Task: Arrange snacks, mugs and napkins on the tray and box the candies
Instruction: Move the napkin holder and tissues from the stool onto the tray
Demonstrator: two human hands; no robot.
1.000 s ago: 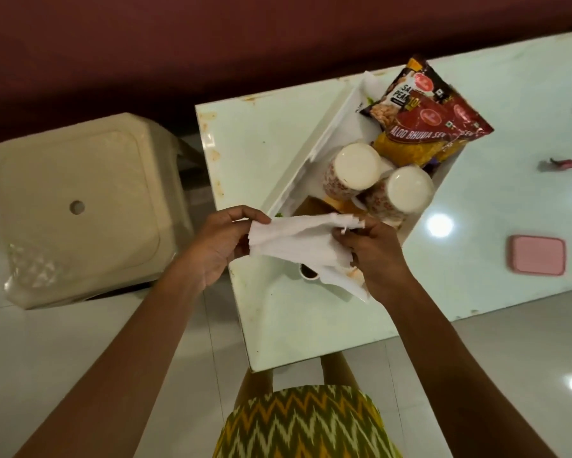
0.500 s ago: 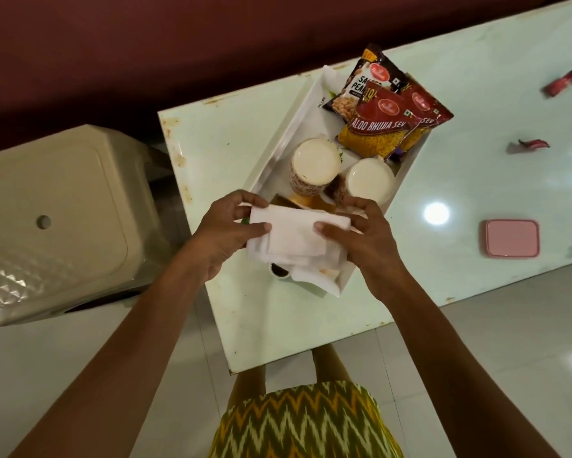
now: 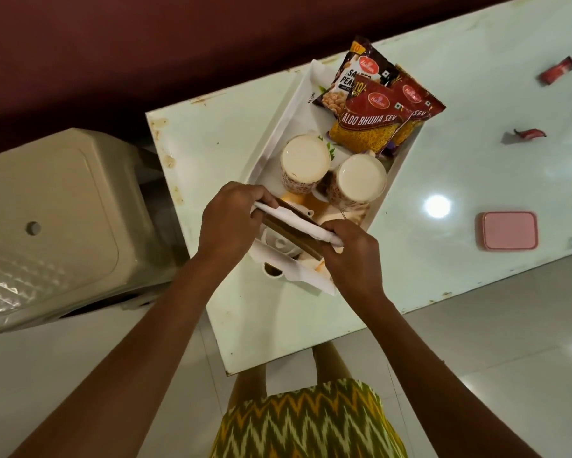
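Observation:
A white tray (image 3: 278,133) lies on the pale table. At its far end rest snack packets (image 3: 372,107). Two mugs stand upside down mid-tray, the left mug (image 3: 304,160) and the right mug (image 3: 360,176). Over the tray's near end my left hand (image 3: 231,219) and my right hand (image 3: 350,252) pinch the two ends of a folded white napkin (image 3: 298,223), which sits between brown holder plates. Two red candies, one at the far right (image 3: 557,71) and one nearer (image 3: 531,133), lie on the table. A pink box (image 3: 509,234) sits closed near the right edge.
A beige plastic stool (image 3: 46,219) stands left of the table. The table's near edge (image 3: 294,355) runs just ahead of my legs. A dark red wall is behind the table. A ceiling-light glare (image 3: 437,206) shows on the tabletop.
The napkin went from spread loosely between my hands to folded flat, then narrow and pressed down at the tray's near end. My view shifted so the tray sits further left.

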